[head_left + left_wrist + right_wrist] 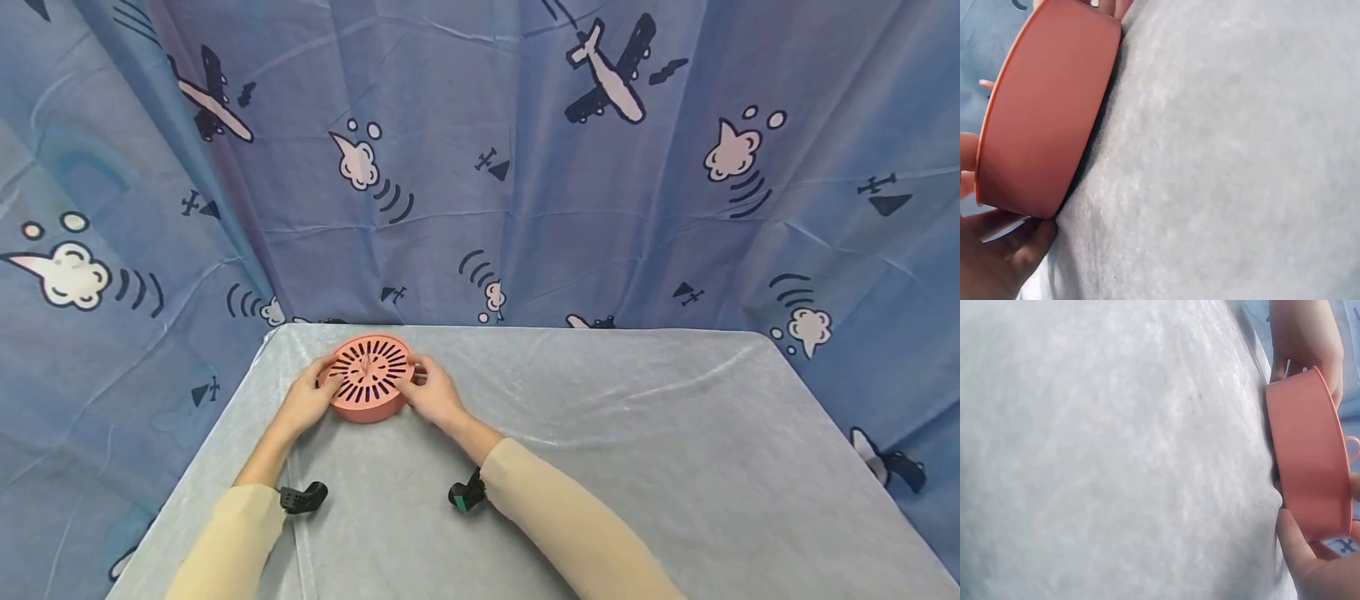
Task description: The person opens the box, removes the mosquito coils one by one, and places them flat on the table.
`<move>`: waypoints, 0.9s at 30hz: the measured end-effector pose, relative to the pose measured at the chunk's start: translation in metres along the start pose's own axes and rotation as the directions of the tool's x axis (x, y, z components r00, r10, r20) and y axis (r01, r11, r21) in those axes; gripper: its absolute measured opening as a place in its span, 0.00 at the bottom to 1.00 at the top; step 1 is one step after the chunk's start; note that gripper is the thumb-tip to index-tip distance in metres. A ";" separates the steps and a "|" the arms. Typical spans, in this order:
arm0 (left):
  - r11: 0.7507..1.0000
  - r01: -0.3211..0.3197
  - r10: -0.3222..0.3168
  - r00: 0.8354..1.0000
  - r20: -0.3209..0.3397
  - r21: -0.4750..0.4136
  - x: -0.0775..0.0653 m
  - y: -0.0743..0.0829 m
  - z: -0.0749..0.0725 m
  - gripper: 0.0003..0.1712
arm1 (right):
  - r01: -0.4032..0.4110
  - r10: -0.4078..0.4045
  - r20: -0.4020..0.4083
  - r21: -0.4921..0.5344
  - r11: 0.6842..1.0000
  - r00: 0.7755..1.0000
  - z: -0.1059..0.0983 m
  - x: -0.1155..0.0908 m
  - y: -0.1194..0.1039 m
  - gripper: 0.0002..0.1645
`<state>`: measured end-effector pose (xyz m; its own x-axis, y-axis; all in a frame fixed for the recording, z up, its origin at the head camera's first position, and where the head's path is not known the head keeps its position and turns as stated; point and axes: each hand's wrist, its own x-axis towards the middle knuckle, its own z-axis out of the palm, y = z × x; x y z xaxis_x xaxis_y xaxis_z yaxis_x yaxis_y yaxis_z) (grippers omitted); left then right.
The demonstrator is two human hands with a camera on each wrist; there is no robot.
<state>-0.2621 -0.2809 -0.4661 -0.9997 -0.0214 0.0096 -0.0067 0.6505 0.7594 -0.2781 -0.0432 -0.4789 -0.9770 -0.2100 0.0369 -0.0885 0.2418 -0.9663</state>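
A round coral-pink mosquito coil holder (367,412) with a slotted lid and a small loop at its centre sits near the far left of the table. My left hand (309,398) grips its left side, the thumb over the lid's rim. On the opposite side, my right hand (437,397) holds it with thumb on the rim and fingers around the edge. The smooth side wall of the holder (1047,112) fills the upper left of the left wrist view. In the right wrist view, the holder (1310,456) appears between both hands, its base at the cloth. Its inside is hidden.
A pale grey cloth (600,467) covers the table. Behind and beside it hangs a blue curtain (450,83) printed with planes and clouds. Black wrist devices (303,498) show near both sleeves.
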 end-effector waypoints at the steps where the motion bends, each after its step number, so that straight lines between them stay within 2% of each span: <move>1: 1.000 0.007 -0.007 1.000 -0.001 -0.007 0.000 0.001 0.000 0.31 | -0.007 0.007 -0.003 0.005 1.000 1.000 0.000 0.000 0.000 0.29; 7: 0.996 0.049 -0.050 0.999 -0.007 -0.072 0.003 0.006 -0.003 0.32 | -0.041 0.043 -0.018 0.059 0.997 0.999 0.002 -0.001 -0.005 0.29; 12: 0.988 0.060 -0.061 0.998 -0.004 -0.141 0.002 0.011 -0.005 0.32 | -0.055 0.057 -0.026 0.087 0.995 0.998 0.000 -0.005 -0.009 0.29; 20: 0.990 0.051 -0.052 0.999 0.001 -0.132 -0.005 0.020 0.002 0.32 | -0.089 0.093 -0.046 0.079 0.993 0.995 -0.012 -0.015 -0.012 0.30; 27: 0.986 0.027 -0.026 1.000 0.009 -0.165 -0.011 0.030 0.006 0.33 | -0.070 0.072 -0.052 0.055 0.996 0.996 -0.028 -0.025 -0.019 0.29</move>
<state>-0.2517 -0.2567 -0.4469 -0.9994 -0.0319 -0.0157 -0.0299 0.5159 0.8561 -0.2569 -0.0164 -0.4542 -0.9896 -0.1422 -0.0200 -0.0095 0.2037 -0.9790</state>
